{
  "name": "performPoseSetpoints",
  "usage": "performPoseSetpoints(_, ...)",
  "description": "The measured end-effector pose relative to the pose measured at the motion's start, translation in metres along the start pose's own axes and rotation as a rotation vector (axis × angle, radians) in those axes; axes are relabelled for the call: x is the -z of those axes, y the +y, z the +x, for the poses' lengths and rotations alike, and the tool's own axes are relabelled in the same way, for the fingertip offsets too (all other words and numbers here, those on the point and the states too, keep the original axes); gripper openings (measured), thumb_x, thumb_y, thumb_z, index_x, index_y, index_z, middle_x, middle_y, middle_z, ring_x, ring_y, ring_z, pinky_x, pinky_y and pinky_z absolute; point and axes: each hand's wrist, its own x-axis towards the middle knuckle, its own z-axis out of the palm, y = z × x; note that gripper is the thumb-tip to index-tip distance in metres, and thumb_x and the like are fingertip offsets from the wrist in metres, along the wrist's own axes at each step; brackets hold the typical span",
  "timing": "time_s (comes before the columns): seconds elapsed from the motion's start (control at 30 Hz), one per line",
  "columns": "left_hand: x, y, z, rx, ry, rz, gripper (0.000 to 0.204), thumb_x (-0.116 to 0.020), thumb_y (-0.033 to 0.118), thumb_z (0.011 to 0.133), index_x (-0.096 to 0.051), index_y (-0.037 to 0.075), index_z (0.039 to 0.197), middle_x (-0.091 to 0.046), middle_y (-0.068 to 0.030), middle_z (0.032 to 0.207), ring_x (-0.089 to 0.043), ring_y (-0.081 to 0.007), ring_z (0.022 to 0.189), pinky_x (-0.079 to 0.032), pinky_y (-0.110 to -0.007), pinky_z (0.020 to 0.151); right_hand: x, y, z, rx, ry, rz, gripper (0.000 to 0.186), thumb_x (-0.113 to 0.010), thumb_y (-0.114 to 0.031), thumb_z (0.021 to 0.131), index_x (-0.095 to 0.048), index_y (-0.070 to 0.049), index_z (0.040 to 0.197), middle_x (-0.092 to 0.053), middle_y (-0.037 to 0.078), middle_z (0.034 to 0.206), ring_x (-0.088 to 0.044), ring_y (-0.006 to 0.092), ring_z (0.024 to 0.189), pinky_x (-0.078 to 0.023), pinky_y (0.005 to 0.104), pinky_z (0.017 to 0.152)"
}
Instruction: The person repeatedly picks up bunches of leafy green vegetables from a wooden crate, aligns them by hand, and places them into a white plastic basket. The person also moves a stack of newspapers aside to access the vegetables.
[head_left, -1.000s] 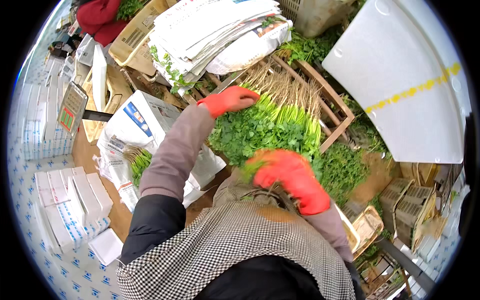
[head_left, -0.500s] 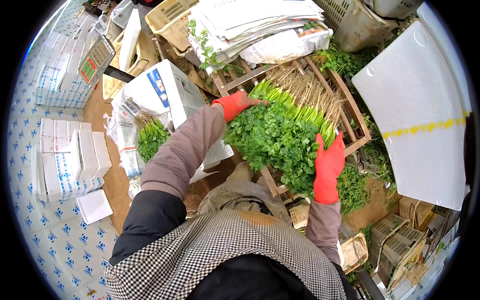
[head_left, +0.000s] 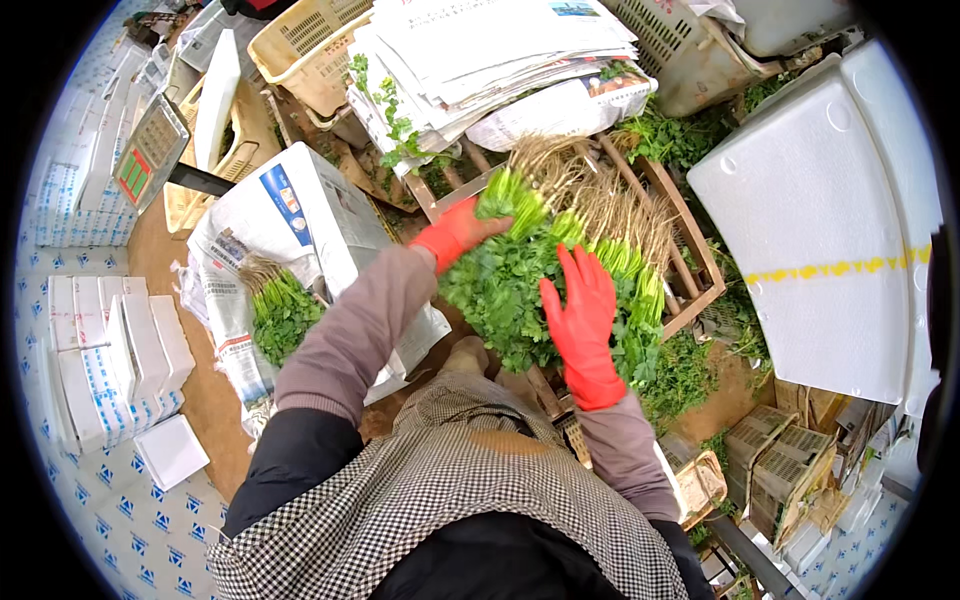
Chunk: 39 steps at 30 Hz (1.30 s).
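Leafy green bunches that look like coriander (head_left: 500, 300), with pale green stems and long brown roots (head_left: 615, 195), lie side by side on a wooden slatted frame (head_left: 690, 295). My left hand (head_left: 460, 234), in a red glove, is closed round the stems of the leftmost bunch (head_left: 515, 200), which sits slightly raised and apart from the others. My right hand (head_left: 583, 320), also red-gloved, lies over the middle of the greens with its fingers stretched out. To the left, one smaller bunch (head_left: 285, 315) rests on newspaper beside a newspaper-covered block (head_left: 335, 230).
Stacked newspapers (head_left: 500, 60) lie beyond the frame, with plastic crates (head_left: 305, 50) behind. A scale display (head_left: 150, 150) stands at the far left, near white foam boxes (head_left: 120, 350). A large white foam panel (head_left: 810, 220) leans at the right. Loose greens (head_left: 680, 380) cover ground beside the frame.
My right hand has moved left from the right edge of the greens onto their middle. My left hand has shifted slightly left and down, and the leftmost bunch now stands apart. The view has shifted.
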Motion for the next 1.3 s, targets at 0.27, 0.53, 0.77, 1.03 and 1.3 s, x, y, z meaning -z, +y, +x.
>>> performPoseSetpoints(0.27,-0.002,0.004,0.006,-0.005,-0.092,0.15,0.096,-0.063,0.065,0.083,-0.041,-0.012,0.137,-0.057,-0.0278,0.129,-0.059,-0.031,0.118,-0.045,-0.038,0.1,0.03,0.011,0.0,-0.036,-0.296,0.273,0.056,-0.049,-0.03,0.098,-0.036,-0.018,0.15,-0.039,0.021,0.15,-0.025,0.0379,0.145,-0.019,0.046,0.118)
performPoseSetpoints(0.53,-0.07,0.076,-0.056,0.193,-0.235,0.264,0.131,-0.077,0.065,0.069,-0.006,-0.01,0.149,-0.04,-0.0326,0.143,-0.043,-0.0378,0.134,-0.036,-0.038,0.111,0.088,0.056,-0.019,-0.979,-0.152,0.458,0.086,-0.058,-0.056,0.091,-0.033,0.005,0.146,-0.049,0.023,0.138,-0.048,0.0301,0.126,-0.035,0.0406,0.108)
performPoseSetpoints(0.77,-0.091,0.036,-0.056,0.027,-0.053,-0.106,0.114,-0.088,0.043,0.065,-0.023,0.001,0.149,-0.05,-0.0221,0.139,-0.051,-0.031,0.127,-0.042,-0.037,0.105,0.038,0.11,-0.048,-0.947,-0.086,0.93,0.076,-0.071,-0.046,0.086,-0.041,0.002,0.138,-0.056,0.013,0.125,-0.059,0.0224,0.103,-0.049,0.0357,0.086)
performPoseSetpoints(1.03,-0.073,0.011,-0.114,-0.215,-0.072,-0.923,0.1,-0.088,0.013,0.07,-0.028,0.004,0.149,-0.049,-0.0118,0.142,-0.047,-0.0218,0.129,-0.037,-0.04,0.11,0.006,0.074,-0.064,-0.778,-0.354,1.51,0.055,-0.044,-0.034,0.103,-0.034,-0.003,0.147,-0.052,0.015,0.136,-0.06,0.0264,0.113,-0.054,0.0405,0.092)
performPoseSetpoints(1.3,0.114,-0.068,-0.28,-0.216,0.418,-0.637,0.062,-0.078,0.009,0.074,-0.054,-0.001,0.13,-0.065,-0.0095,0.12,-0.062,-0.0187,0.106,-0.049,-0.036,0.093,-0.052,-0.126,-0.031,-0.306,-0.59,1.211,0.075,-0.077,-0.019,0.082,-0.035,0.002,0.14,-0.054,0.015,0.125,-0.06,0.02,0.102,-0.053,0.0332,0.083)
